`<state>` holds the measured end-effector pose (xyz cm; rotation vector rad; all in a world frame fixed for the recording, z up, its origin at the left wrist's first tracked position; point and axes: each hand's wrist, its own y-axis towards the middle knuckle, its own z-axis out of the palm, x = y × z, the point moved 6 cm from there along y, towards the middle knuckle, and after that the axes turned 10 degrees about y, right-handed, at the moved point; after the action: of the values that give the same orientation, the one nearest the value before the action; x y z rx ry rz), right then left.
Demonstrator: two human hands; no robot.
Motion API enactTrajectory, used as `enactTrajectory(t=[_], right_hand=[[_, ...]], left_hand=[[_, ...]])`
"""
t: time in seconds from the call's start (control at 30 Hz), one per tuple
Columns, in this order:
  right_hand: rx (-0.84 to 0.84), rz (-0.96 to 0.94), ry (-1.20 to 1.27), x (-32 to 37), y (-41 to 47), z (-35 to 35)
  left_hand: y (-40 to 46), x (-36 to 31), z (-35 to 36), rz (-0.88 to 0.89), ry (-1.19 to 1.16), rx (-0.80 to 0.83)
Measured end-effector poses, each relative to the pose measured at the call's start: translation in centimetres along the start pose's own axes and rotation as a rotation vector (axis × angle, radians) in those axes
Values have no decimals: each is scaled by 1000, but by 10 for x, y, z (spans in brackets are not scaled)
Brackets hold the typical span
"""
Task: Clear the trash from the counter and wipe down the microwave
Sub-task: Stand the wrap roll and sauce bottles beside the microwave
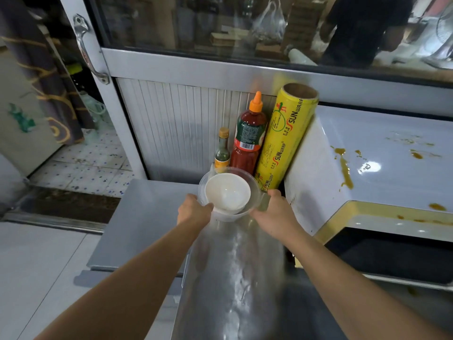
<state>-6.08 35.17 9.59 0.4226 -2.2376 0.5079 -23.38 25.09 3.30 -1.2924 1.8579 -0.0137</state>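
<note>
You hold a stack of plastic bowls over the steel table (152, 217) with both hands.

The stained white microwave (382, 168) sits right of your right hand (274, 212); the yellow wrap roll (284, 136), red sauce bottle (250, 136) and small bottle (222, 150) stand just beyond. Your left hand (193, 209) and right hand grip opposite rims of the clear bowl (255, 192), a white bowl (228, 192) nested inside.
</note>
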Motion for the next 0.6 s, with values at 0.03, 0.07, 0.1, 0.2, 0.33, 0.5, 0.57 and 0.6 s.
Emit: enactTrajectory(t=[0.03, 0.07, 0.1, 0.2, 0.33, 0.5, 0.57, 0.6], right_hand=[[0, -3, 1, 1, -5, -3], [0, -7, 2, 3, -11, -7], [-1, -16, 5, 5, -17, -10], [3, -44, 16, 12, -37, -22], [13, -83, 29, 17, -67, -38], [20, -166, 28, 21, -103, -62], [38, -188, 38, 19, -117, -72], [45, -199, 49, 18, -124, -77]], left_hand=[[-7, -1, -2, 6, 7, -5], [-13, -2, -4, 15, 9, -9], [-21, -4, -7, 24, 8, -15], [-44, -9, -14, 60, 14, -41], [-82, -15, -23, 84, 32, -73], [-133, -21, -31, 96, -3, -111], [-154, -23, -32, 95, 4, -134], [-165, -25, -32, 97, 14, -142]])
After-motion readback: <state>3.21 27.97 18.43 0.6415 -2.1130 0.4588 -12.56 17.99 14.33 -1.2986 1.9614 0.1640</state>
